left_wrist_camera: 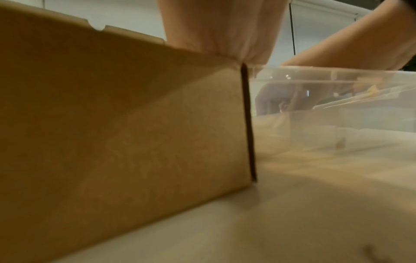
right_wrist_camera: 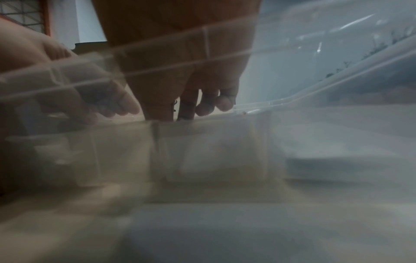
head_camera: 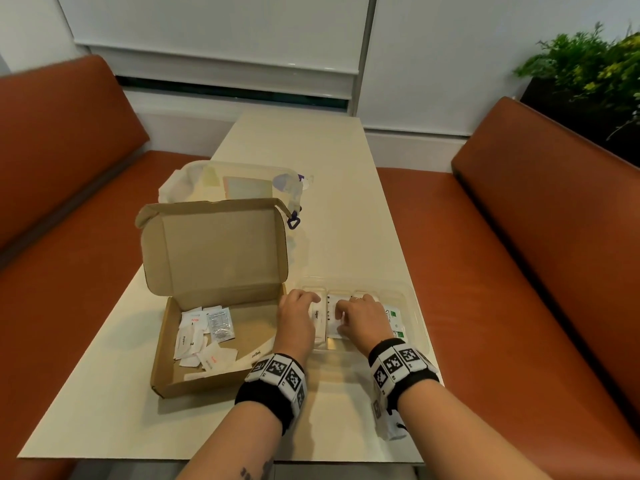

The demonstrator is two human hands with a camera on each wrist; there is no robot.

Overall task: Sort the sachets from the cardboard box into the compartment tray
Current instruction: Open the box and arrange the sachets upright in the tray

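Both hands work in the tray (head_camera: 412, 303), left grip (head_camera: 298, 315) loosely curled over sachets, right grip (head_camera: 360, 318) pinching one into a middle compartment; many sachets (head_camera: 202, 336) wait in the cardboard box (head_camera: 207, 382) just left, so next comes a reach back.

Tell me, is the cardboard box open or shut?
Open: the cardboard box has its lid standing upright, and sachets show inside.

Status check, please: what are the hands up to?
Both hands, left hand and right hand, over the compartment tray. Sachets remain in cardboard box. Nothing obstructing.
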